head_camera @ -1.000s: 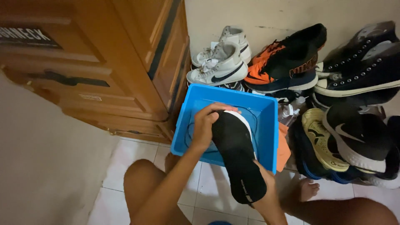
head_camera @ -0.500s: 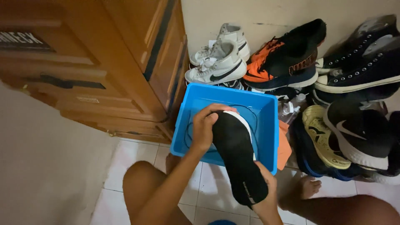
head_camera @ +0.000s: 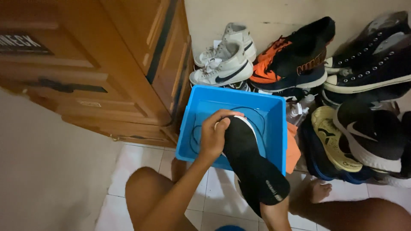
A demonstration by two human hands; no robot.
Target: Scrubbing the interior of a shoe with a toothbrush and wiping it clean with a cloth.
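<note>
A black shoe (head_camera: 250, 164) with a white edge is held sole-up over a blue plastic tub (head_camera: 274, 128) on the tiled floor. My left hand (head_camera: 214, 134) is closed over the shoe's toe end, inside the tub. My right hand (head_camera: 274, 211) holds the heel end near the bottom edge; the shoe hides most of it. The tub's inside shows thin dark curved lines, and I cannot tell if it holds water. My bare knees and a foot (head_camera: 314, 192) are below.
A wooden cabinet (head_camera: 107, 72) stands left of the tub. Several shoes are piled against the wall behind and to the right: white sneakers (head_camera: 224, 60), an orange-and-black pair (head_camera: 295, 53), dark canvas sneakers (head_camera: 368, 64), a yellow-insole shoe (head_camera: 334, 139). White tile floor (head_camera: 132, 167).
The shoe and both hands stay nearly in place over the tub. The view has shifted only slightly.
</note>
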